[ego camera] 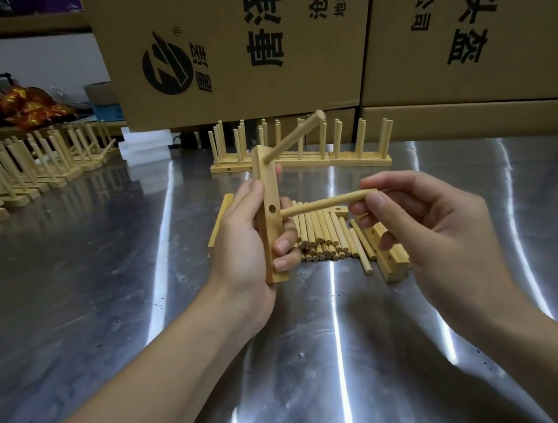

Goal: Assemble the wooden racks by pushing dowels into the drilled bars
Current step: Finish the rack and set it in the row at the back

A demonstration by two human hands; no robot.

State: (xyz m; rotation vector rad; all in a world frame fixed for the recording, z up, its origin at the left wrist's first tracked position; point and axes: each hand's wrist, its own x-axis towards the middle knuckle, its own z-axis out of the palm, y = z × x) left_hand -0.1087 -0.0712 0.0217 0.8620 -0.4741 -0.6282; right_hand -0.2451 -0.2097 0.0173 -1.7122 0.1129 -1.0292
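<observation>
My left hand [245, 246] grips a drilled wooden bar [266, 178], held upright above the steel table. One dowel [294, 136] sticks out of the bar's top hole, slanting up and to the right. An empty hole shows on the bar's face at mid height. My right hand [434, 226] pinches a second dowel [328, 203] by its right end; its left tip lies just right of that empty hole. Behind my hands lies a pile of loose dowels [321, 237], with more drilled bars [386, 250] to its right.
Finished racks [300, 161] stand in a row at the back of the steel table [106, 281]. More racks [34, 161] are lined up at far left. Large cardboard boxes [253, 41] wall off the back. One more bar [218, 224] lies left of the dowel pile.
</observation>
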